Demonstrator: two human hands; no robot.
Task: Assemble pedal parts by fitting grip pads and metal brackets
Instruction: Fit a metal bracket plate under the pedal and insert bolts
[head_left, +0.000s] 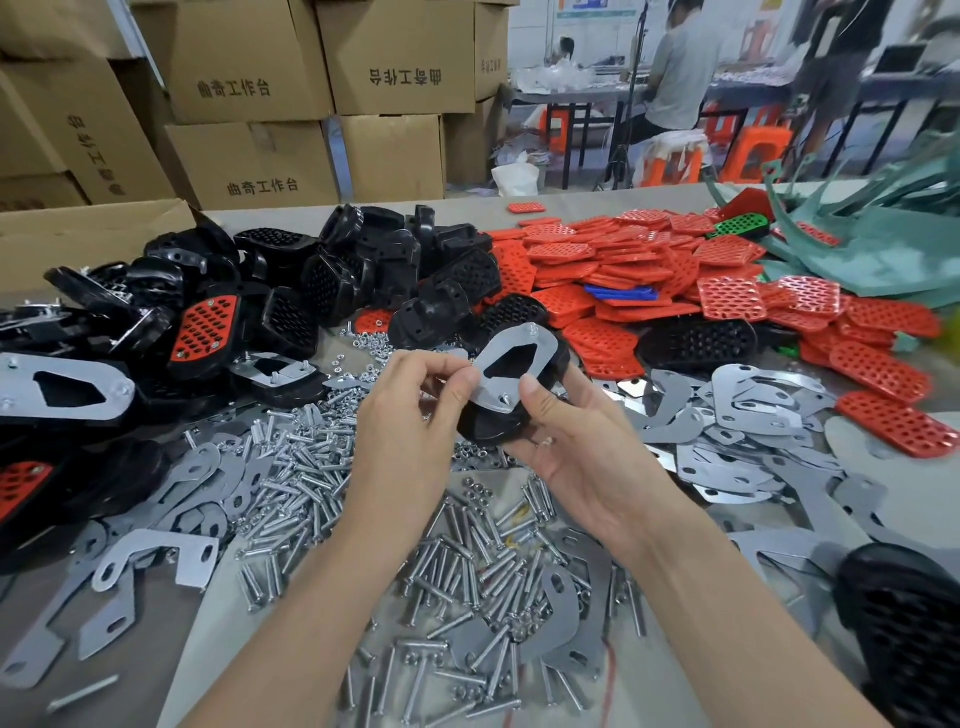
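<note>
My right hand (576, 441) cradles a black pedal body (491, 423) from below, thumb pressed on the grey metal bracket (511, 364) that lies on top of it. Bolt ends stick up through the bracket. My left hand (410, 405) pinches the bracket's left edge between thumb and fingers. Both hands hover above the table's middle. Red grip pads (649, 270) lie heaped at the back right. Loose black pedal bodies (374, 265) pile up at the back left.
Silver bolts and nuts (457, 561) cover the table under my hands. Flat grey brackets (748, 415) spread to the right and front left. Finished pedals (205, 325) lie at left. Cardboard boxes (249, 93) stack behind the table. People work at benches (680, 73) far back.
</note>
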